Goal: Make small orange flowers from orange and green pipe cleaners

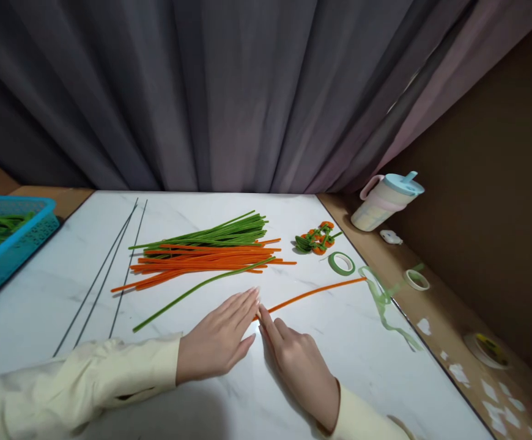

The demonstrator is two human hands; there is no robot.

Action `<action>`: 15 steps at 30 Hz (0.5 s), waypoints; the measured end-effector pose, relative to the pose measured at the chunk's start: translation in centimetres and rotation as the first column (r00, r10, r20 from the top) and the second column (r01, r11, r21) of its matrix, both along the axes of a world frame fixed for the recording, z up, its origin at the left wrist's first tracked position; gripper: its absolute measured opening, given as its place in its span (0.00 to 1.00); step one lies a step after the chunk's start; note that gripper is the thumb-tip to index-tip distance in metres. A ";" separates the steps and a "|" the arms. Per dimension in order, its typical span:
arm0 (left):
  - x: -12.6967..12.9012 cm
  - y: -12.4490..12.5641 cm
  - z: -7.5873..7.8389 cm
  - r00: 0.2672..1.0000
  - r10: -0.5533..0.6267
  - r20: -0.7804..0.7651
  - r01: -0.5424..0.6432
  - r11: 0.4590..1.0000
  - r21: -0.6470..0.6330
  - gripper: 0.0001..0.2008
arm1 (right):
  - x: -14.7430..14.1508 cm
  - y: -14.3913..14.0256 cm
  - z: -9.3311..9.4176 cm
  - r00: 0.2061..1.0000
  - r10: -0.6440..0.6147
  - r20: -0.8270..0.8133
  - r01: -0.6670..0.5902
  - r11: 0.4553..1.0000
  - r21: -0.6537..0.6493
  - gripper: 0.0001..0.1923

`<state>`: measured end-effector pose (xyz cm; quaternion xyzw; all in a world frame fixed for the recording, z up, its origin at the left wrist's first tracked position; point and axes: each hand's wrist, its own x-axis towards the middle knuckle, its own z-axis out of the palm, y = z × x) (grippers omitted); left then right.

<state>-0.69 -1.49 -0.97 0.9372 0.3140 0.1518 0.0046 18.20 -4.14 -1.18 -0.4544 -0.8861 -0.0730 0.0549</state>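
Note:
My left hand (220,339) lies flat on the white marble table (41,293), fingers together, tips at the near end of a single orange pipe cleaner (314,293). My right hand (300,366) rests beside it, its fingertips touching that same end. The pipe cleaner runs right toward a green tape strip (383,302). Behind my hands lies a pile of orange pipe cleaners (202,260) and green pipe cleaners (220,233). One long green pipe cleaner (192,290) lies diagonally in front of the pile.
Thin dark wires (110,269) lie at the left. A blue basket (4,244) with green pieces sits at the far left. Finished orange-and-green flowers (316,238), a green tape roll (342,263), another tape roll (416,279) and a lidded cup (387,198) are at the right.

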 end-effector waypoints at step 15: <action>-0.2 0.2 -1.1 0.999 -0.018 -0.040 0.014 0.994 -0.110 0.28 | -0.1 -2.5 0.4 0.971 0.101 -0.215 -0.077 0.990 0.118 0.18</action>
